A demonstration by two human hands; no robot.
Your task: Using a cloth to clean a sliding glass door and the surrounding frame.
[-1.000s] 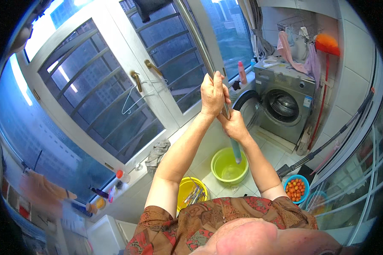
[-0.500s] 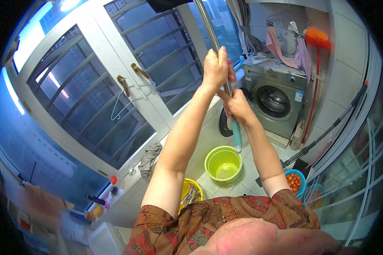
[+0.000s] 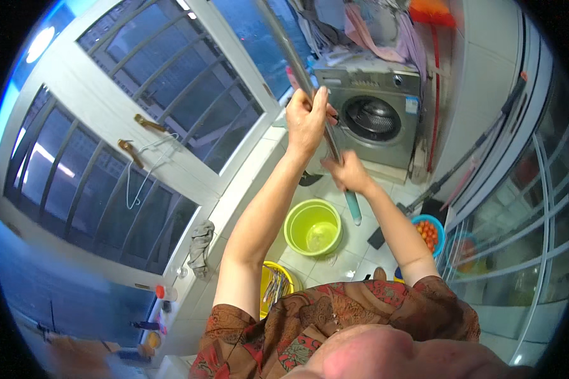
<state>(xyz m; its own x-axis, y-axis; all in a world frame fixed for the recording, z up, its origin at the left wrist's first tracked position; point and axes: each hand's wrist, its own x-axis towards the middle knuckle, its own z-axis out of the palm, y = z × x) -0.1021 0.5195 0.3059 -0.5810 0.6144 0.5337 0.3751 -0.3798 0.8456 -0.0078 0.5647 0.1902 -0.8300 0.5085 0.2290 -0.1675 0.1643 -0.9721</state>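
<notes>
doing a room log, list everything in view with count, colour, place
Pole: 1, silver and teal, at hands
Basin: 1, lime, centre
Bucket: 1, yellow, lower centre
Bowl: 1, blue, lower right
Round items: several, orange, in bowl
Washing machine: 1, grey, upper right
Cloths: 2, pink, lilac, above machine
Broom: 1, orange, right of machine
Long tool: 1, dark, far right
Windows: several, white, left
Window handles: 2, brass, left
Hanger: 1, pale, at handles
Rag: 1, grey, by windows
Shirt: 1, brown and red, bottom
Left hand: 1, bare, gripping pole
Right hand: 1, blurred, at pole
</notes>
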